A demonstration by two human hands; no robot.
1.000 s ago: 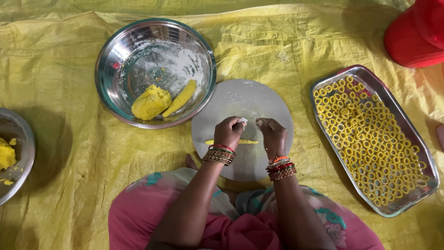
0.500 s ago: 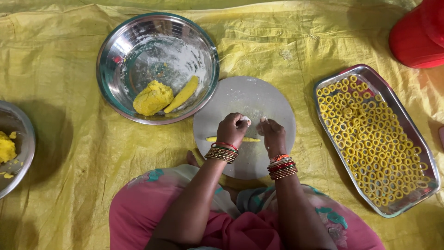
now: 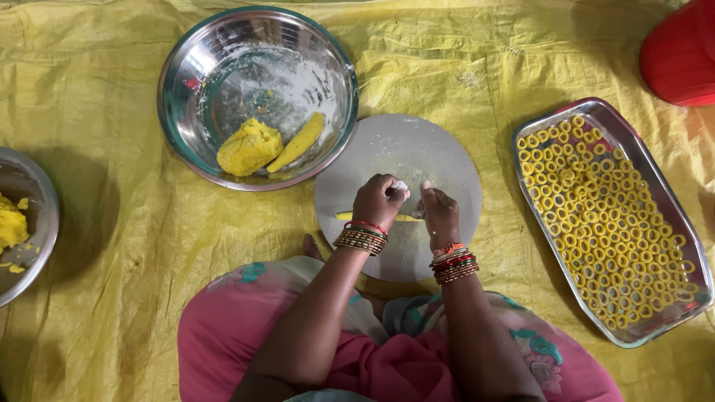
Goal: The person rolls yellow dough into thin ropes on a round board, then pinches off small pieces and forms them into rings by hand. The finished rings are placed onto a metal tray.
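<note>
While both hands pinch over the round grey floured board (image 3: pixel 402 149), a thin yellow dough rope (image 3: pixel 344 217) lies crosswise beneath them. The left hand (image 3: pixel 378 201), fingers closed on a small pale dough bit, sits nearer that rope than the right hand (image 3: pixel 439 214), whose fingertips are pinched together too.

Two bare arms reaching forward from the bottom, side by side, elbows bent a little. Left hand (image 3: pixel 378 201) curled into a loose fist, knuckles up, fingers (image 3: pixel 400 187) tucked in and pinched together at the tips. Right hand (image 3: pixel 439 212) just beside it, also curled, fingertips pointing toward the left hand. Hands close, almost touching at the fingertips. Stacks of red, green and gold bangles on both wrists. Palms facing down. Forearms bare up to the elbows.
</note>
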